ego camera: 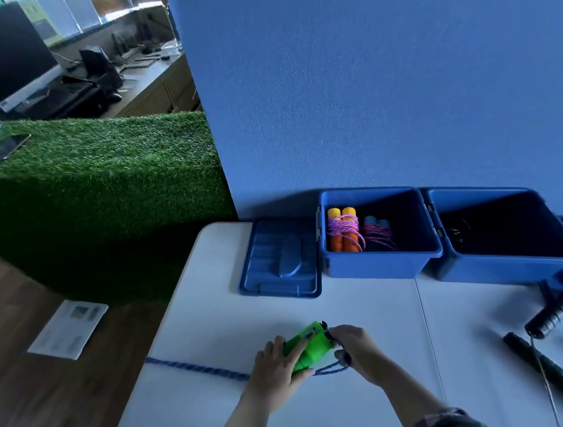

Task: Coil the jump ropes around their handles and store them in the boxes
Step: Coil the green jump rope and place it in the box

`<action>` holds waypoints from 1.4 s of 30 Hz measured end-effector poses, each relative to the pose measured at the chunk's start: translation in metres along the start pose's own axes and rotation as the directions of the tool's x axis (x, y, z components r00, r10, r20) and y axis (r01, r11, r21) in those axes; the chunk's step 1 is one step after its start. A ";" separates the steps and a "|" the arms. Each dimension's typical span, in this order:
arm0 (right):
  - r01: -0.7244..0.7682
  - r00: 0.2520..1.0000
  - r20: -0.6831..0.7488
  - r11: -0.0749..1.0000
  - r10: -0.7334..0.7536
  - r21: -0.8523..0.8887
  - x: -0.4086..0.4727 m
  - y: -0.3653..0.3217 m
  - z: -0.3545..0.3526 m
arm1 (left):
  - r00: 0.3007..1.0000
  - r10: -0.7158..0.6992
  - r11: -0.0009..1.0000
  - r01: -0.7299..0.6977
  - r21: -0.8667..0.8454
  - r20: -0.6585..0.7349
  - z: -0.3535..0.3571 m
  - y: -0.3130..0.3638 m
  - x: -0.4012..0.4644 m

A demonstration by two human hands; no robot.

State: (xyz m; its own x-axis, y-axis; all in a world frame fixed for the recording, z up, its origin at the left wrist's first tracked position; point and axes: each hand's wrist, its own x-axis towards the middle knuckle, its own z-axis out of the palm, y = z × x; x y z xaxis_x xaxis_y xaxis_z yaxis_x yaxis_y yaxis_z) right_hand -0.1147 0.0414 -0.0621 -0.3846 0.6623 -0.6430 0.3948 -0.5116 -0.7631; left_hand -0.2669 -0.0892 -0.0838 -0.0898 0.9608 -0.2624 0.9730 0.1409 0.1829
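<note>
Two ropes (pixel 345 229) sat coiled in the box (pixel 381 265); left hand (pixel 276 368) gripped green handles (pixel 306 345), right hand (pixel 358 348) pinched cord (pixel 199 369), black ropes (pixel 557 376) waited.

Glossy plastic boxes (pixel 385 265), braided rope (pixel 199 370)

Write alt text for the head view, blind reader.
Two hands hold a pair of green jump-rope handles on a white table: the left hand grips them, the right hand pinches their blue rope. Behind, an open blue box holds two coiled ropes.
</note>
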 end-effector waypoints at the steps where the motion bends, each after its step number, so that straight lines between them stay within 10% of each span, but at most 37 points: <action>1: 0.027 0.999 0.024 0.999 -0.026 -0.028 -0.001 0.000 -0.002 | 1.000 -0.011 1.000 0.011 0.000 0.019 0.000 -0.001 0.001; 8: 0.149 0.982 0.149 0.954 -0.113 -0.259 -0.008 -0.006 -0.036 | 0.996 0.017 1.000 -0.015 -0.026 0.085 -0.022 0.015 0.005; 27: 0.425 0.879 -0.134 0.880 -0.457 -0.210 -0.039 -0.119 -0.137 | 0.937 0.292 0.943 -0.316 -0.108 -0.189 -0.143 0.085 0.068; 42: 0.457 0.889 -0.019 0.888 -0.457 0.051 -0.069 -0.152 -0.126 | 0.924 0.017 0.869 -0.202 -0.451 -0.381 -0.190 0.105 0.063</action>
State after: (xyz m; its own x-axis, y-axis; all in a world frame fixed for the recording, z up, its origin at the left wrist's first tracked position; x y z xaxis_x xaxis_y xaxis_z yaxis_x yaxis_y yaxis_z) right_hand -0.0433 0.1424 0.1069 -0.5062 0.8333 -0.2223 0.1320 -0.1799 -0.9748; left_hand -0.2112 0.0320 0.0990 -0.1480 0.9814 0.1219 0.7678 0.0363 0.6397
